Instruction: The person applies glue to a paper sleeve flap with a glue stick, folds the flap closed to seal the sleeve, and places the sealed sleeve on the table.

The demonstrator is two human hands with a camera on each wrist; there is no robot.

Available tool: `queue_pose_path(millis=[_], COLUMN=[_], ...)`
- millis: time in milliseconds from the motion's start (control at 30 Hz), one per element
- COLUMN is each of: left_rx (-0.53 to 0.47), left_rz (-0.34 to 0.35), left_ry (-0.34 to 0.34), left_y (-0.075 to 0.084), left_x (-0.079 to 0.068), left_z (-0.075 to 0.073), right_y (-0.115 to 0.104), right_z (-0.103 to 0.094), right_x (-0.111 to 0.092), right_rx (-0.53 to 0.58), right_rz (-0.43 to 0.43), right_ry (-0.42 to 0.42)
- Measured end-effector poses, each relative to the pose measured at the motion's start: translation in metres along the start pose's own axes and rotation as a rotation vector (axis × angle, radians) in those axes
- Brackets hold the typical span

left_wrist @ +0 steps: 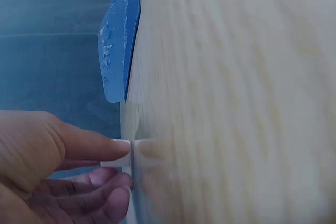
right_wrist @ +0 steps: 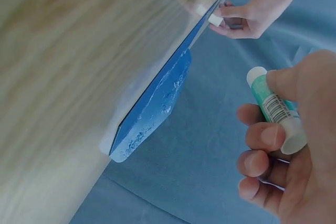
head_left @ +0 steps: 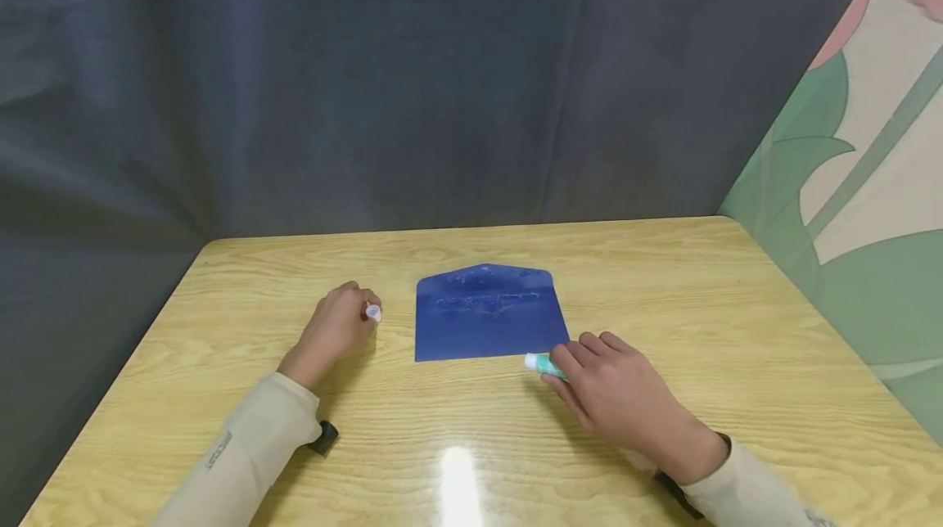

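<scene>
A dark blue envelope lies on the wooden table with its flap raised towards the back. White glue smears show on the flap and along the fold. To the envelope's left, my left hand pinches a small white cap at the table surface. My right hand grips a green and white glue stick, uncapped end pointing left, just by the envelope's near right corner. A barcode is visible on the stick's side in the right wrist view.
The wooden table extends around the envelope, with a bright reflection near its front. A dark cloth hangs behind and at the left. At the right is a surface with a painted flower pattern.
</scene>
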State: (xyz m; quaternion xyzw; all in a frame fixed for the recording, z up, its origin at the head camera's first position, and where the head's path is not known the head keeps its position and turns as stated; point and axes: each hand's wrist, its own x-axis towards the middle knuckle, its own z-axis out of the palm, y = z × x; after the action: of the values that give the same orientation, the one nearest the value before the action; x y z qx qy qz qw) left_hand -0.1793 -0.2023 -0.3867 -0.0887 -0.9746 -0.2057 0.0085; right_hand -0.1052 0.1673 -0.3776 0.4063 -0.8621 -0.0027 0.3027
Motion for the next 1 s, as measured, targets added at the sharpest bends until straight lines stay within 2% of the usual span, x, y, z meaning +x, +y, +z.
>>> queue_pose_path(millis=[133,367,533,600,633,733,833,900,1000], left_rx=[-0.023,-0.029,0.017,0.08,0.138,0.378,0.603,0.672,0.711], left_rz=[-0.036,-0.054,-0.073,-0.053,-0.025,0.109,0.231,0.3,0.396], left_ry=[-0.005,-0.029,-0.027,0.023,0.069,0.282,0.49,0.538,0.527], left_y=[-0.005,-0.006,0.003,0.011,0.015,0.031,0.047,0.057,0.072], left_x=[-0.001,0.0,-0.003,-0.007,-0.01,-0.023,-0.037,-0.047,-0.061], left_z=[0.0,-0.002,-0.006,-0.006,-0.006,-0.003,0.003,0.009,0.02], right_y=[-0.002,-0.003,-0.022,-0.036,-0.043,-0.055,-0.054,-0.048,-0.04], right_z=[0.001,0.001,0.0,0.0,0.001,0.002,0.005,0.007,0.009], right_x=[0.001,0.002,0.002,0.002,0.002,0.002,0.004,0.004,0.005], right_rx=[0.006,0.014,0.026,0.05,0.07,0.102,0.113,0.109,0.121], right_rz=[-0.014,-0.012,-0.058,-0.114,-0.145,-0.19,-0.144,-0.094,-0.033], right_ry=[-0.005,-0.025,-0.016,-0.023,-0.031,-0.057,-0.087,-0.106,-0.131])
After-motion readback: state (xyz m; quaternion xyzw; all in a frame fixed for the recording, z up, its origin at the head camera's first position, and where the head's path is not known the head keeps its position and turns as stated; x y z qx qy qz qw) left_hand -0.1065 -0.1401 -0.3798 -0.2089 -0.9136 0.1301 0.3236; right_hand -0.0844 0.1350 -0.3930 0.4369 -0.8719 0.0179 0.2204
